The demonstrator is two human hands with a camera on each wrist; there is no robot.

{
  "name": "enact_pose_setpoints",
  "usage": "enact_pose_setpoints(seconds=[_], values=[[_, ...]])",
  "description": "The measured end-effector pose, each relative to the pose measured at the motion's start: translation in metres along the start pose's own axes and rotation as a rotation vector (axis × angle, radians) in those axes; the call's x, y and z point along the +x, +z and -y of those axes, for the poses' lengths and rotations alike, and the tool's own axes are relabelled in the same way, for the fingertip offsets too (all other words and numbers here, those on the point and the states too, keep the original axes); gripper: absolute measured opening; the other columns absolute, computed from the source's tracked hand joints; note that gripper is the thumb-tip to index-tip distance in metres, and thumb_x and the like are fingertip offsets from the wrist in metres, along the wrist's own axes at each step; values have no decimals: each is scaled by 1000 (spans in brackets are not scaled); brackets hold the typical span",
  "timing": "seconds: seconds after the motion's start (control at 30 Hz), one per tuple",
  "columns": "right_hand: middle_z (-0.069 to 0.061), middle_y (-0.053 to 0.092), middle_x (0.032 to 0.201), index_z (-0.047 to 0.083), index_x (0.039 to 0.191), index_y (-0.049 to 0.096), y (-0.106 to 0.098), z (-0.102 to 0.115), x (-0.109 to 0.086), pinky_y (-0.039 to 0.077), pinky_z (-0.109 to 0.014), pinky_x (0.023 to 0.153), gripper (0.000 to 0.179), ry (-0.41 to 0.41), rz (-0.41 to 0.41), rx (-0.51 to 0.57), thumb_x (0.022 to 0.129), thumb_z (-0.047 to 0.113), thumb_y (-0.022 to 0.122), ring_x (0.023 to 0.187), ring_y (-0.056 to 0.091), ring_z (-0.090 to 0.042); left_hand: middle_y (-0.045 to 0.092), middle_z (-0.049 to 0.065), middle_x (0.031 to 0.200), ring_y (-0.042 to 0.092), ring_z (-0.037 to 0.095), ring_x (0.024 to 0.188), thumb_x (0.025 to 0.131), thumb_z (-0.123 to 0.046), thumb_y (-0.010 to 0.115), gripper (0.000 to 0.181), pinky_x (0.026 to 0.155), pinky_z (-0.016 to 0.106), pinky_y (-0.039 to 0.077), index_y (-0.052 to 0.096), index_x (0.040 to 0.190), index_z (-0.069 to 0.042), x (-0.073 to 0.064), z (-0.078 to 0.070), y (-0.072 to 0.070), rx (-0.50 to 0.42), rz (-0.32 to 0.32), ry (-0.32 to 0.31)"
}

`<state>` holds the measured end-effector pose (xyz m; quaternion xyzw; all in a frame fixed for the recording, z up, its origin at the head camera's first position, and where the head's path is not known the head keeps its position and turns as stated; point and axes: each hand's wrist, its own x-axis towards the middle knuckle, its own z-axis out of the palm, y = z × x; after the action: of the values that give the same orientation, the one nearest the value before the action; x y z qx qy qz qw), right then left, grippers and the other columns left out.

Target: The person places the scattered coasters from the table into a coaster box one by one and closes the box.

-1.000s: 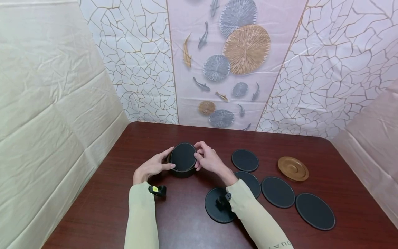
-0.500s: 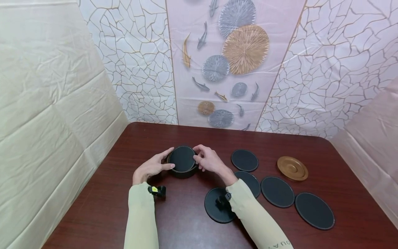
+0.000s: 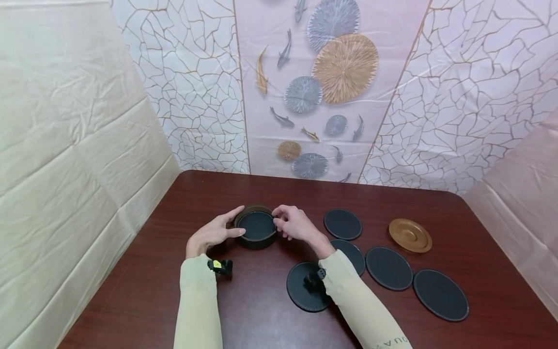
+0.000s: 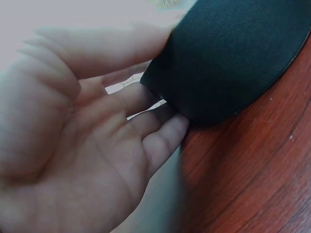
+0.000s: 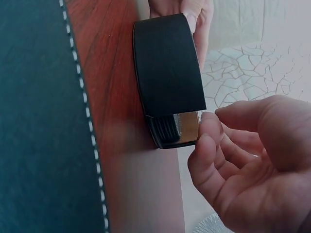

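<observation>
My left hand (image 3: 213, 233) grips the round black coaster holder (image 3: 257, 242) from its left side, thumb at the near rim and fingers along the far side. Inside, a black coaster (image 3: 256, 226) lies flat below the brown inner rim. Through the slot in the holder's wall, the right wrist view shows a stack of coasters (image 5: 167, 128). At the right rim beside this slot is my right hand (image 3: 297, 224), its fingers loosely bent, with no coaster between thumb and forefinger. The left wrist view shows the holder's smooth black outer wall (image 4: 233, 58) against the left fingers.
Several loose black coasters lie to the right, including a far one (image 3: 343, 224) and a near right one (image 3: 441, 294). A stitched coaster (image 3: 305, 291) is partly under the right wrist. A brown ridged disc (image 3: 410, 236) sits beyond them on the dark red table (image 3: 253, 310).
The coaster that was up at the holder's mouth has dropped down inside, uncovering the brown inner rim. My right fingers have let go of it; the left hand keeps its grip.
</observation>
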<state>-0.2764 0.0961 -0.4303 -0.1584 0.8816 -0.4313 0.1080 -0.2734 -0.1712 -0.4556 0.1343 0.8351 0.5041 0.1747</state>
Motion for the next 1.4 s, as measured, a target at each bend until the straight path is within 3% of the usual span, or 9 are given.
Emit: enact_pose_setpoints(seconds=[0.3,0.77,1.2,1.4], values=[[-19,68,85,10,116,65,-17,-5,-5,56,-39,56,22,0,-18,33,98,20,60,60,62,-27,30,2,161,24,27,150,93,-23,68,77,117,51,29,25,157,-25,3,-1,3,1,7,31],[-24,66,93,4,122,61,-64,-36,-24,57,-45,62,30,-37,21,7,100,24,56,70,64,-36,40,4,155,38,25,143,92,-21,68,73,112,46,36,31,155,-24,2,3,3,-56,4,60],[-23,67,92,3,119,63,-89,-49,-36,57,-39,59,27,-15,-43,-55,99,21,58,65,63,-29,47,8,150,45,26,137,92,-20,68,72,109,42,40,32,155,-23,-1,1,2,-67,-3,61],[-19,66,90,5,119,62,-102,-53,-42,56,-35,59,27,22,-93,-130,100,23,58,65,63,-26,42,6,153,39,25,142,92,-22,68,73,113,46,35,31,155,-25,-1,2,-1,-55,-1,56]])
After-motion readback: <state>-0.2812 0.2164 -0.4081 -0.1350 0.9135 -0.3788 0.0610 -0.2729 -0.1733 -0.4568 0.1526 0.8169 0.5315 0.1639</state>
